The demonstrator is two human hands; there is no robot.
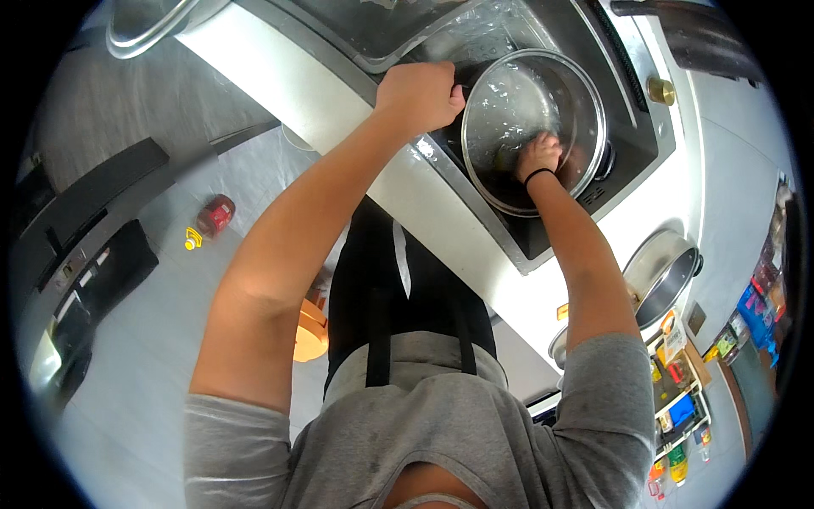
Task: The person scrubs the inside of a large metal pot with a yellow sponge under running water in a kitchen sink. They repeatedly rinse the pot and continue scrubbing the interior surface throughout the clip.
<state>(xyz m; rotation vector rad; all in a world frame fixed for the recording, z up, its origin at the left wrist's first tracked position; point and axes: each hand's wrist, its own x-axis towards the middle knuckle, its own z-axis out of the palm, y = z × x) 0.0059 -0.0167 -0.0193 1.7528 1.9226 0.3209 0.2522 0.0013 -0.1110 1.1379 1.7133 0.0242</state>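
Observation:
A large stainless steel pot [540, 83] with water in it stands tilted in the dark sink [626, 172]. At its left side, my left hand [420, 95] is closed in a fist around what appears to be a side handle, mostly hidden by the fingers. The opposite black handle [606, 160] shows at the pot's right. My right hand [540, 156], with a black band at the wrist, reaches inside against the lower right wall. Its fingertips are partly hidden, and a faint yellowish patch beside them is too blurred to name.
Right of the sink, another steel pot [661, 277] sits on the white counter [445, 226]. A brass-coloured knob [661, 91] stands at the sink's back edge. A red-labelled bottle [216, 215] and an orange stool [310, 331] are on the floor side. A stocked rack [683, 394] stands at right.

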